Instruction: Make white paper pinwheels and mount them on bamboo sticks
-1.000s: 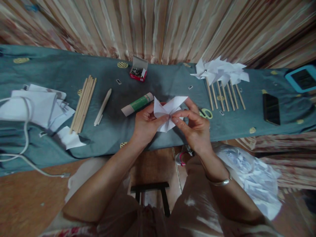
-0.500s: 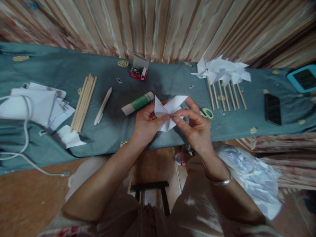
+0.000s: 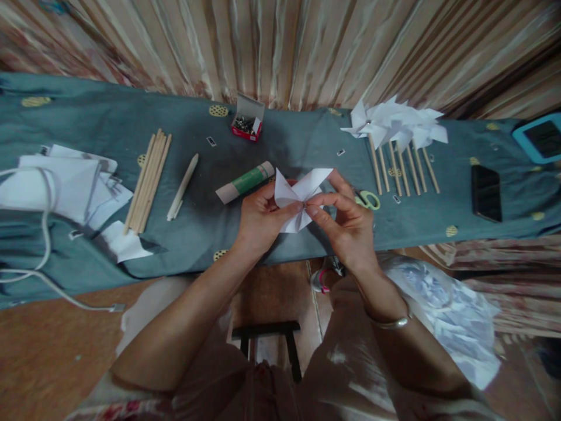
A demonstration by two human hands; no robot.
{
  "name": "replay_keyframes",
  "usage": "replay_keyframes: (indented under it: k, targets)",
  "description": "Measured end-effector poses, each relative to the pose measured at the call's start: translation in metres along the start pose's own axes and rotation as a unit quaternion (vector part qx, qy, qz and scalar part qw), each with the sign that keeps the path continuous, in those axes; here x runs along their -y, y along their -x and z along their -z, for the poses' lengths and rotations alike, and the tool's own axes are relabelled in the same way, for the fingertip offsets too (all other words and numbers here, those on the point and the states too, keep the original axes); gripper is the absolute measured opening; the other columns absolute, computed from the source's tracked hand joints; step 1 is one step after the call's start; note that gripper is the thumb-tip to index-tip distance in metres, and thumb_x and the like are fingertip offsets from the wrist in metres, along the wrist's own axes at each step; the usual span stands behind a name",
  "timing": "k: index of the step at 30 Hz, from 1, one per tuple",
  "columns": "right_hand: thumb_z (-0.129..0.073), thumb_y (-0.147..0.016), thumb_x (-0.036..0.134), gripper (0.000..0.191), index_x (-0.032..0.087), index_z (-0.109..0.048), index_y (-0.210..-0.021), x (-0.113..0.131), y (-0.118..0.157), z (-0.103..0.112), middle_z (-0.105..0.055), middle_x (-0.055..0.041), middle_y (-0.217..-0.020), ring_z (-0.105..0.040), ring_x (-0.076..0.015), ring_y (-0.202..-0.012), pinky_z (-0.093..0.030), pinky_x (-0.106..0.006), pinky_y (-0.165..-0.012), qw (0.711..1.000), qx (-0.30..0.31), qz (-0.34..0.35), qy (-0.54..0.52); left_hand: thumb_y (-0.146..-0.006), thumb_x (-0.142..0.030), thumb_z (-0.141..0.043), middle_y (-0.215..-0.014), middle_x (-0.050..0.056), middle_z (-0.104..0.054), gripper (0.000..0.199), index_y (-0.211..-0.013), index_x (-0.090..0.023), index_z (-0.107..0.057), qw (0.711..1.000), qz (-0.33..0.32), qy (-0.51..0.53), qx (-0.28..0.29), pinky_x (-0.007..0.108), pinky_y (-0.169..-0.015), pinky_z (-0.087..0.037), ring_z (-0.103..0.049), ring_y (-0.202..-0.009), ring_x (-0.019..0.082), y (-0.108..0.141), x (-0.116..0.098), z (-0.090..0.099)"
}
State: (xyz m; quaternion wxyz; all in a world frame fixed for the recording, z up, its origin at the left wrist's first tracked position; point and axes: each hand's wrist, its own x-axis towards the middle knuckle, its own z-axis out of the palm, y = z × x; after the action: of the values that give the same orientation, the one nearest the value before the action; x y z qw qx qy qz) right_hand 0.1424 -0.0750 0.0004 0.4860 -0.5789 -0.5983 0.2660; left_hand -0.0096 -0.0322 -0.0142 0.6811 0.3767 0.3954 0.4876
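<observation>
Both hands hold one folded white paper pinwheel [image 3: 310, 182] above the table's near edge. My left hand [image 3: 262, 222] grips its left side, thumb pressed at the centre. From the right, my right hand [image 3: 348, 225] pinches near the same centre with thumb and forefinger; anything small between those fingertips is hidden. A glue stick with a green label [image 3: 248, 182] lies just left of the paper. Green-handled scissors [image 3: 369, 200] are partly covered by my right hand. Farther back stands an open red box [image 3: 248, 126] of small metal pins.
Finished pinwheels on sticks [image 3: 394, 123] lie at the back right, a phone [image 3: 486, 193] and a blue-framed device [image 3: 541, 139] beyond. Leftward are a pen [image 3: 183, 187], wooden sticks [image 3: 148, 184], white paper sheets [image 3: 65, 184] and a white cable [image 3: 46, 234]. A plastic bag [image 3: 447, 316] sits below right.
</observation>
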Motion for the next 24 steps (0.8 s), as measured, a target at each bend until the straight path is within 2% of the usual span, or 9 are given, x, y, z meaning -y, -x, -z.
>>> replay_keyframes:
  k: [6,13,24]
  targets:
    - [-0.072,-0.087,0.031,0.006,0.027,-0.074,-0.083,0.0,-0.0006,-0.0016,-0.065,-0.0008,-0.137,-0.044,-0.0275,-0.146,-0.027,-0.056,-0.125,1.0,-0.007,-0.009,-0.008,-0.059,-0.029,-0.09,-0.082,0.0,-0.074,0.039,-0.093,-0.016,-0.075,1.0,-0.013,-0.011,-0.002,0.029,-0.069,-0.054,-0.066,-0.071,0.015,-0.0001,0.0013,0.0008]
    - [-0.075,-0.083,0.031,0.005,0.028,-0.075,-0.08,-0.0037,-0.0013,-0.0036,-0.066,-0.0003,-0.135,-0.045,-0.0298,-0.146,-0.026,-0.059,-0.124,0.998,-0.015,-0.041,-0.05,-0.058,-0.033,-0.09,-0.083,0.0,-0.074,0.039,-0.09,-0.016,-0.073,1.0,-0.016,-0.014,0.004,0.028,-0.071,-0.054,-0.066,-0.071,0.015,0.0,0.0025,0.0011]
    - [-0.078,-0.08,0.031,0.004,0.029,-0.076,-0.078,-0.0021,-0.0022,-0.0036,-0.067,0.0,-0.135,-0.047,-0.03,-0.144,-0.024,-0.058,-0.125,0.993,-0.019,-0.073,-0.095,-0.056,-0.032,-0.091,-0.082,0.0,-0.074,0.039,-0.088,-0.018,-0.073,1.0,-0.012,-0.012,0.002,0.03,-0.075,-0.055,-0.067,-0.073,0.016,0.0002,0.0011,-0.0013]
